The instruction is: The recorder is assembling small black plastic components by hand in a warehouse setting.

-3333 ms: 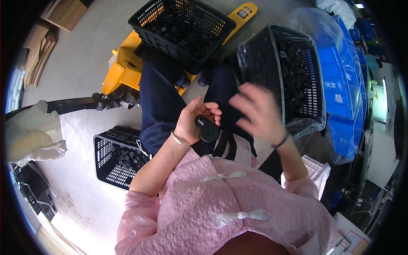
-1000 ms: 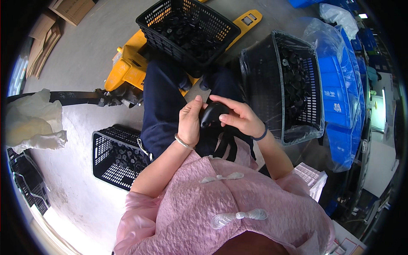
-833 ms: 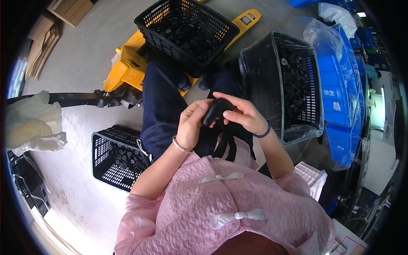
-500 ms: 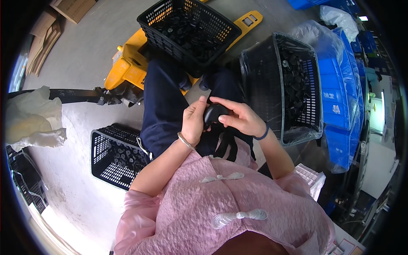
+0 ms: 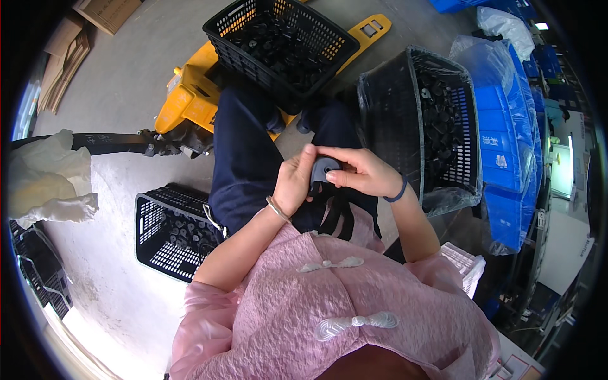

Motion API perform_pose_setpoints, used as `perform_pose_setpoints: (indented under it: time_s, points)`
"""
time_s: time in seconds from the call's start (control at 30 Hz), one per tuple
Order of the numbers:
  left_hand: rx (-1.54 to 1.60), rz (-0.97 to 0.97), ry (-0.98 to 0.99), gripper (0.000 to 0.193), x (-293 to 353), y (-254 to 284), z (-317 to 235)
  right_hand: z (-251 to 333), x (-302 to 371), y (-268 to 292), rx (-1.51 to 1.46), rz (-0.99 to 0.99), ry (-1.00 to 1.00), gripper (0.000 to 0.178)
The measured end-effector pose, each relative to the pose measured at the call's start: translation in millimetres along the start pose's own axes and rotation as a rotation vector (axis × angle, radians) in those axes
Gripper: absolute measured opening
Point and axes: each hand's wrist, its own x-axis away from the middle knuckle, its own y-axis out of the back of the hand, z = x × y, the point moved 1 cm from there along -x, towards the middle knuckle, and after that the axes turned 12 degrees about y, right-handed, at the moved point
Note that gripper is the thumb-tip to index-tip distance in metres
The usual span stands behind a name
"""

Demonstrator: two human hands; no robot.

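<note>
Between my two hands, over my lap, is a small dark grey and black rounded part (image 5: 325, 168) with a hole in its grey face. My left hand (image 5: 295, 180) grips it from the left, thumb pointing up along its edge. Fingers of my right hand (image 5: 364, 171) curl over its top, and the right thumb presses on the face near the hole. The part's lower end is partly hidden by my fingers. Similar dark parts (image 5: 278, 47) fill the black crate (image 5: 277, 77) in front of my feet.
The front crate rests on a yellow pallet jack (image 5: 190, 104). At my right stands a plastic-wrapped black crate (image 5: 389, 126) of dark parts, beside stacked blue bins (image 5: 503, 145). Another black crate (image 5: 166, 269) with grey parts sits at my left, below the jack's handle (image 5: 107, 142).
The part has been turned in my hands: its smooth black side faced up before, and its grey face with the hole shows now. Both hands have shifted slightly.
</note>
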Motion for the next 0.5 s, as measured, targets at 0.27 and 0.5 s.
perform_pose_setpoints:
  time_s: [0.27,0.5]
  points:
    - [0.165,0.123,-0.108,0.034,-3.9,14.1,6.6,-9.1,-2.3,8.0,-0.15,0.011,-0.029,0.043]
    - [0.332,0.259,-0.129,0.037,-0.1,9.7,2.5,-16.8,-1.8,-3.8,-0.376,-0.311,0.058,0.043]
